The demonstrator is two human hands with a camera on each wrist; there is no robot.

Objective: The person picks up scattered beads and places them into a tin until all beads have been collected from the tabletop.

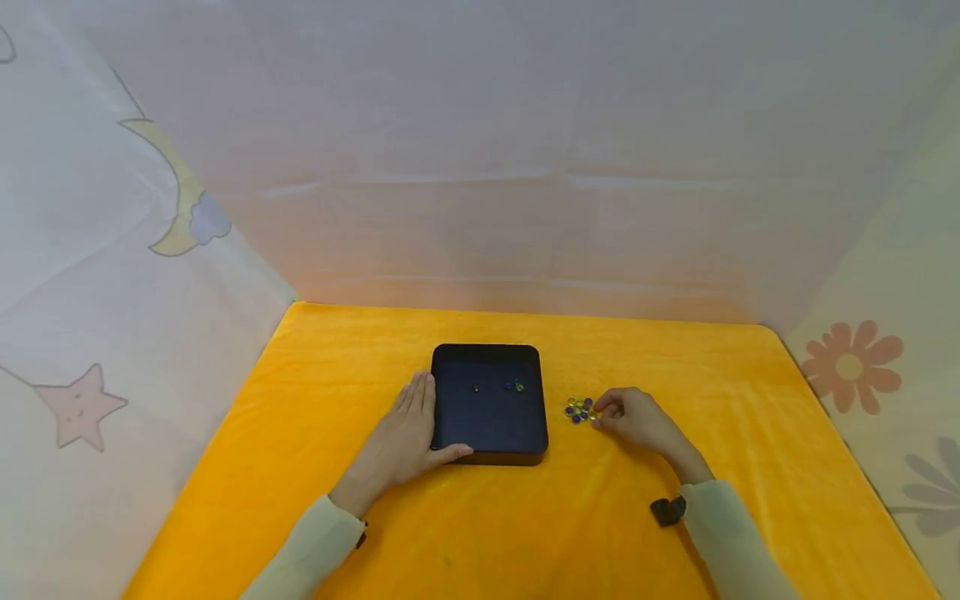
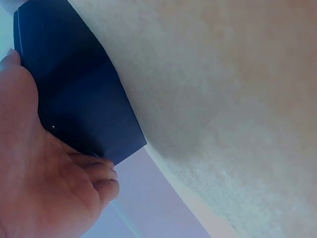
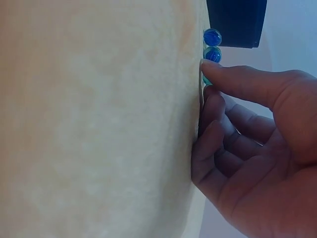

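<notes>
A black square tray (image 1: 489,417) holds several small glass marbles (image 1: 514,386), with a single dark one left of them. My left hand (image 1: 401,433) lies along the tray's left side with straight fingers, its thumb across the front rim; the left wrist view shows this hand (image 2: 54,183) against the tray (image 2: 79,84). Right of the tray, blue and yellow marbles (image 1: 577,410) sit in a cluster on the cloth. My right hand (image 1: 637,419) pinches a marble at the cluster's right edge. In the right wrist view, that marble is mostly hidden by the thumb (image 3: 247,82), beside blue marbles (image 3: 212,37).
A yellow-orange cloth (image 1: 337,367) covers the table under the tray and marbles. Pale fabric walls (image 1: 510,233) stand at the back and both sides, printed with a moon (image 1: 176,192), a star (image 1: 80,408) and flowers (image 1: 851,367). Dark bands (image 1: 667,510) circle the wrists.
</notes>
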